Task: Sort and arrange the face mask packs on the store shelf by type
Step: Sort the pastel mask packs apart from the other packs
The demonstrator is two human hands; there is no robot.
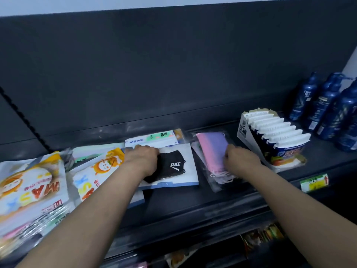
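Both of your hands work on the dark metal store shelf (193, 202), one on each of two neighbouring packs. Your left hand (143, 157) lies over the left end of the clear pack holding a black cloth mask on a white card (173, 167). Its fingers curl down onto the pack in what looks like a grip, though the fingertips are hidden. Your right hand (237, 159) curls its fingers onto the right edge of the clear plastic pack of pink-to-purple gradient masks (210, 149) and seems to pinch it.

The black pack's long axis runs left to right along the shelf. The gradient pack's runs from the back of the shelf toward you, slanting to your right. The two packs lie just beside each other between your hands, so each is nearest the hand already on it.

A white pack with a green label (160, 137) sits just behind the black pack. Orange-and-white cartoon-printed mask bags (100, 171) are heaped to your left. That heap is probably the left hand's side for sorting. An open cardboard display box (243, 128) stands close to the right of the gradient pack and limits any move that way.
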